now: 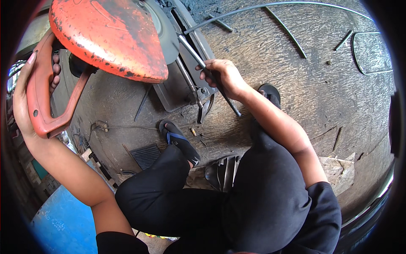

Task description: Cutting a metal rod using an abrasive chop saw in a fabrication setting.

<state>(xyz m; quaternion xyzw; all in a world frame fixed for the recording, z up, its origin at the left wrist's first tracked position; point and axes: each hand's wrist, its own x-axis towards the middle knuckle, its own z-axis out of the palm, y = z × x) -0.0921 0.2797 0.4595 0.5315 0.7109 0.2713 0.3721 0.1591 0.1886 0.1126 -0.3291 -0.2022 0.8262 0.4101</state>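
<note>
A chop saw with a worn orange-red blade guard (114, 38) fills the upper left. My left hand (22, 101) is wrapped round its red D-shaped handle (37, 91), fingers curled through the opening. Part of the grey cutting disc (168, 38) shows beside the guard. In my right hand (226, 76) is a thin dark metal rod (192, 51), slanting from the disc's edge down towards the floor. Its upper end lies close to the disc; whether they touch I cannot tell. Under it are the saw's grey metal base (172, 91) and a threaded clamp screw (187, 78).
A long bent rod (270, 4) curves across the top from the saw. Cut rod pieces (285, 31) and a bent metal frame (354, 53) lie on the worn floor. My sandalled feet flank the base. A blue surface (63, 222) is at lower left.
</note>
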